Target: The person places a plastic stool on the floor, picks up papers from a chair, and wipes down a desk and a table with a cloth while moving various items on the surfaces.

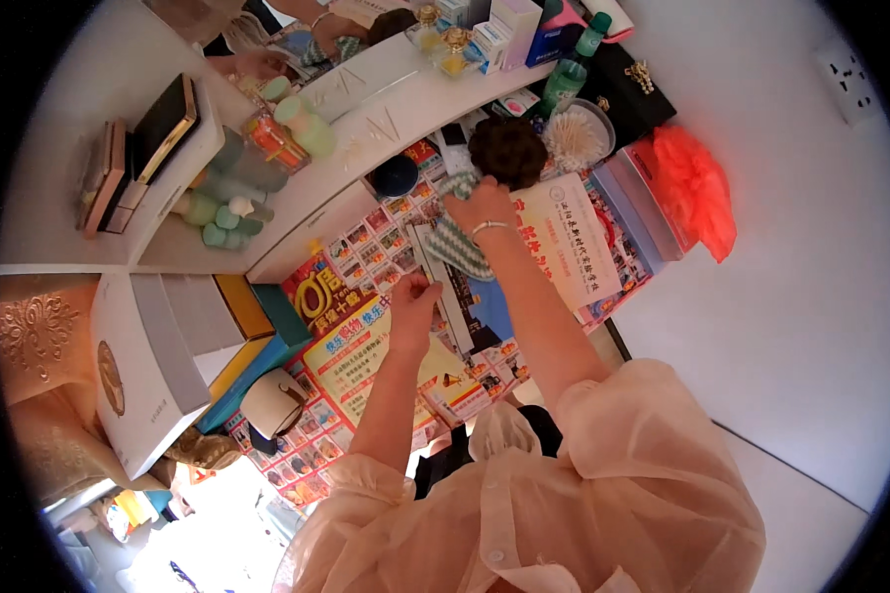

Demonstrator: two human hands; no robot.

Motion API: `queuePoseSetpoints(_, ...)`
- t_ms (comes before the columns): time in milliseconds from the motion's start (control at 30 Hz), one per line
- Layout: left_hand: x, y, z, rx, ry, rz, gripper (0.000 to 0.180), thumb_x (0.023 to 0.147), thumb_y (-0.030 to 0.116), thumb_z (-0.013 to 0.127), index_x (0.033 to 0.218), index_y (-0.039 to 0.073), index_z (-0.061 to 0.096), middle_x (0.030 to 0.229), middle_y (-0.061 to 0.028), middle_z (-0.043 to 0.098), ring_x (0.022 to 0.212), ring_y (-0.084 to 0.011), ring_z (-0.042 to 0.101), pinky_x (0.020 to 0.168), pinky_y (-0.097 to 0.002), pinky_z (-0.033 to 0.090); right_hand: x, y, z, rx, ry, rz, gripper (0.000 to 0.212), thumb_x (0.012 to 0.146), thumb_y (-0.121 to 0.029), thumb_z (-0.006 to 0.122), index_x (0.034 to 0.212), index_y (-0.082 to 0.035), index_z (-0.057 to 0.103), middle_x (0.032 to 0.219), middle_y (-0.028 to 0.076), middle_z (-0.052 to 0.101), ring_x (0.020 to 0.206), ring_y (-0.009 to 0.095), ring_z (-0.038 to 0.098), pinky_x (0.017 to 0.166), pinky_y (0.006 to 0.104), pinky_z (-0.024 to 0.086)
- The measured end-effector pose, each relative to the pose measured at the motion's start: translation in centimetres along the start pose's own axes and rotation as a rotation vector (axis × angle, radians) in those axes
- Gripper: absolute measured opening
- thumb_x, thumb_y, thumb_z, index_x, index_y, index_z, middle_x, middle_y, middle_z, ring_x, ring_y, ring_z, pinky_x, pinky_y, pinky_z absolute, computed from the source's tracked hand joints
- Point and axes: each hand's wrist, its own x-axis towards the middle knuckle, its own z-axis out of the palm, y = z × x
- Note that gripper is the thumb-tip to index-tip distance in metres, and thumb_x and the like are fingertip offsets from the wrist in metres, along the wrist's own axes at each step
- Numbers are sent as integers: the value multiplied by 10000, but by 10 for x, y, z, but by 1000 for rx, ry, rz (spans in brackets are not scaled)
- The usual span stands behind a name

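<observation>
My right hand reaches to the back of the desk and is closed on a green-and-white striped cloth, which spreads out on both sides of the fingers. Under the cloth lies a flat dark-and-blue panel with a pale strip along its left side. Beside that strip, my left hand is raised with thumb and fingers pinched together. What it holds, if anything, is too small to make out. Just beyond my right hand sits a dark brown, curly, hair-like bundle.
Printed flyers cover the desk. At the back stand a dark round cup, a container of cotton swabs and a green bottle. A red plastic bag lies right. Boxes and a beige rounded object are left.
</observation>
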Motion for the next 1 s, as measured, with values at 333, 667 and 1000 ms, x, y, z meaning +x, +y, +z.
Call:
queuePoseSetpoints(333, -30, 3, 2, -481, -146, -77, 304, 797, 46, 461, 1097, 73, 420, 888, -30, 532, 735, -111, 532, 599, -244, 461, -54, 87, -91, 362, -166, -156, 715, 613, -335, 631, 1194, -47, 330, 1116, 181, 433, 1026, 272, 432, 863, 331, 340)
queuePoseSetpoints(667, -185, 4, -135, -82, 619, 376, 169, 762, 54, 524, 929, 45, 508, 884, -38, 508, 769, -139, 476, 653, -258, 407, -102, 102, -114, -29, -29, -259, 585, 642, -398, 623, 1054, -17, 460, 1085, 187, 430, 1018, 307, 426, 836, 337, 367)
queuePoseSetpoints(1000, -254, 41, -167, -39, 1229, 868, 341, 793, 104, 521, 1109, 9, 439, 1053, -93, 496, 837, -139, 486, 702, -246, 434, -74, -29, 36, -290, 14, -657, 555, 716, -287, 577, 1194, -185, 314, 1148, 170, 366, 1063, 311, 376, 812, 402, 377)
